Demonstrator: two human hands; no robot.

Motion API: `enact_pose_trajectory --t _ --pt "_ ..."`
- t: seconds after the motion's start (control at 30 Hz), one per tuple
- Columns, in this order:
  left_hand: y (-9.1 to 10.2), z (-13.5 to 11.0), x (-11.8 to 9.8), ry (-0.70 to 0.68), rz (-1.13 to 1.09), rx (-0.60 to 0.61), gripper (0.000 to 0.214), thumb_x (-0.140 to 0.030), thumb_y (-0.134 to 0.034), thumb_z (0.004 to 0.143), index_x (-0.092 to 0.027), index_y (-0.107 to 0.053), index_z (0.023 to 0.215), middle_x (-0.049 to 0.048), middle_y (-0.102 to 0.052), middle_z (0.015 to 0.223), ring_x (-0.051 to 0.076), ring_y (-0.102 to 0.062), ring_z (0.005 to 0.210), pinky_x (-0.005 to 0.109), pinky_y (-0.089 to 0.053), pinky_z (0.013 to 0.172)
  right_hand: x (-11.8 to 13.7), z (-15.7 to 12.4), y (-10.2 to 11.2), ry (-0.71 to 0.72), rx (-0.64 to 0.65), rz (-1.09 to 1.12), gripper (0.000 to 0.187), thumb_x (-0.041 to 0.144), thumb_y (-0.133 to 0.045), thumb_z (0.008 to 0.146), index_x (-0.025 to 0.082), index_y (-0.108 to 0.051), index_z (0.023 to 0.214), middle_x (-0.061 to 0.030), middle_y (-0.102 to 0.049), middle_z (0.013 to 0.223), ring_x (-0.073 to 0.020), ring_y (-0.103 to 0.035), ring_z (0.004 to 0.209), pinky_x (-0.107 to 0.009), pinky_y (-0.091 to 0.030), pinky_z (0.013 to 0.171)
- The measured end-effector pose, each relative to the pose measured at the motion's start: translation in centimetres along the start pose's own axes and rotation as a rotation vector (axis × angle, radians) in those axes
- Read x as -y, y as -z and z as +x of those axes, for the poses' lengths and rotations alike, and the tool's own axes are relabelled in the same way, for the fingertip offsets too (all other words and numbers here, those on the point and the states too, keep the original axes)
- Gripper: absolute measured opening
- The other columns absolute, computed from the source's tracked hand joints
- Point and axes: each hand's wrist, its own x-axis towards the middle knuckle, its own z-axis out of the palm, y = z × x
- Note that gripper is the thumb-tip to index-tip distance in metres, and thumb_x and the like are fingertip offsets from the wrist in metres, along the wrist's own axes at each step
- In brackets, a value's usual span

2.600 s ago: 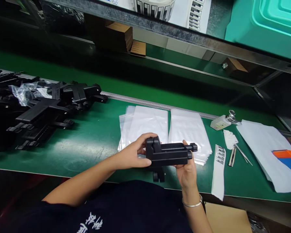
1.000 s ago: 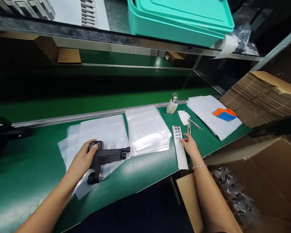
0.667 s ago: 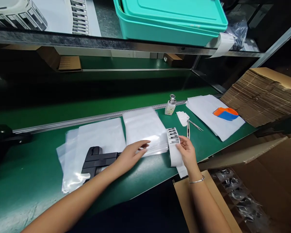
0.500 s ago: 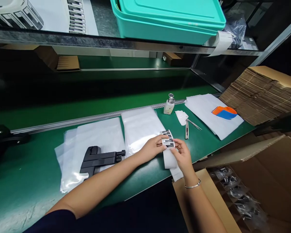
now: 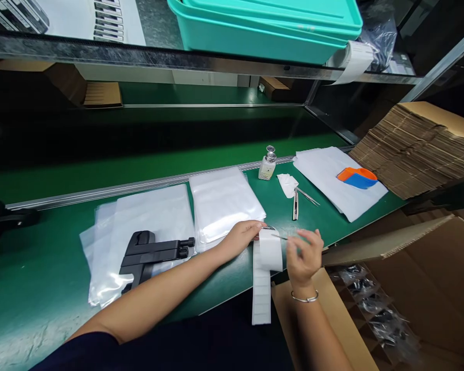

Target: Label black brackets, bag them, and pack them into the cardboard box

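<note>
My left hand pinches the upper end of a strip of labels. The strip's white backing curls over, and a tail of it hangs past the front edge of the green table. To its right, my right hand is raised and slightly blurred, its thumb and fingertips closed on a thin label seen nearly edge-on. Left of my hands lies a stack of clear plastic bags. A black device with a pair of short cylinders rests on more plastic bags near my left forearm.
Behind my hands are a small pump bottle, white scraps and tweezers. White sheets carry an orange-and-blue piece. Flattened cardboard is at right, an open carton below. A teal bin sits overhead.
My right hand has moved right, away from my left hand, with a thin label between its fingers. The strip has turned and its tail now hangs lower over the table edge.
</note>
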Motion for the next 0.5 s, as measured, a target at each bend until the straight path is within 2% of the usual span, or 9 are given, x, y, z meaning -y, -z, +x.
enact_pose_trajectory --t 0.07,0.13,0.2,0.27,0.37,0.43,0.5 --pt "-0.1 -0.7 -0.2 -0.08 0.151 -0.002 0.038 -0.048 -0.057 0.087 -0.019 -0.072 0.106 0.0089 -0.07 0.112 0.028 -0.061 0.106 0.039 -0.043 0.098 -0.2 0.7 -0.4 -0.225 0.031 0.241 0.029 0.046 -0.053 0.089 0.024 -0.067 0.102 -0.0091 -0.066 0.112 -0.0271 -0.062 0.109 -0.056 -0.042 0.102" --pt "-0.2 -1.3 -0.2 -0.166 0.309 0.074 0.035 -0.041 -0.058 0.087 -0.023 -0.069 0.114 0.0076 -0.067 0.123 0.03 -0.058 0.117 0.04 -0.037 0.106 -0.4 1.1 -1.1 -0.447 0.227 0.455 0.045 0.049 -0.05 0.09 0.024 -0.053 0.128 -0.0128 -0.061 0.126 -0.0256 -0.062 0.112 -0.047 -0.051 0.092" --pt "-0.4 -1.8 -0.1 -0.204 0.42 0.177 0.036 -0.036 -0.056 0.087 -0.024 -0.066 0.12 0.0082 -0.064 0.129 0.032 -0.055 0.122 0.042 -0.035 0.108 -0.7 1.2 -2.0 -0.552 0.422 0.57 0.06 0.049 -0.055 0.087 0.025 -0.038 0.14 -0.0151 -0.057 0.132 -0.0236 -0.063 0.11 -0.041 -0.054 0.086" --pt "-0.6 -2.4 0.0 -0.19 0.48 0.222 0.04 -0.031 -0.055 0.087 -0.025 -0.062 0.126 0.0094 -0.063 0.13 0.034 -0.056 0.121 0.045 -0.037 0.106 -1.0 1.3 -2.9 -0.531 0.471 0.575 0.068 0.043 -0.063 0.082 0.026 -0.033 0.141 -0.0153 -0.056 0.132 -0.0212 -0.065 0.103 -0.037 -0.055 0.082" --pt "-0.5 -4.1 -0.7 -0.169 0.462 0.168 0.055 -0.027 -0.061 0.083 -0.025 -0.052 0.137 0.0109 -0.065 0.126 0.035 -0.058 0.117 0.048 -0.039 0.104 -2.3 2.9 -4.0 -0.419 0.377 0.459 0.069 0.036 -0.065 0.078 0.028 -0.032 0.139 -0.0142 -0.052 0.135 -0.0164 -0.066 0.089 -0.034 -0.056 0.077" --pt "1.0 -6.0 -2.1 -0.167 0.457 0.128 0.061 -0.028 -0.066 0.081 -0.026 -0.05 0.139 0.011 -0.066 0.124 0.036 -0.06 0.114 0.048 -0.038 0.105 -3.7 4.9 -4.5 -0.36 0.353 0.323 0.067 0.033 -0.062 0.079 0.027 -0.032 0.138 -0.0157 -0.046 0.141 -0.0156 -0.066 0.084 -0.037 -0.056 0.078" --pt "4.2 -8.1 -3.7 -0.145 0.534 0.076 0.054 -0.034 -0.065 0.082 -0.028 -0.055 0.135 0.0094 -0.066 0.125 0.035 -0.06 0.115 0.047 -0.038 0.106 -5.1 7.0 -5.0 -0.27 0.41 0.134 0.063 0.03 -0.059 0.079 0.021 -0.036 0.136 -0.0197 -0.039 0.145 -0.0213 -0.065 0.098 -0.043 -0.053 0.087"
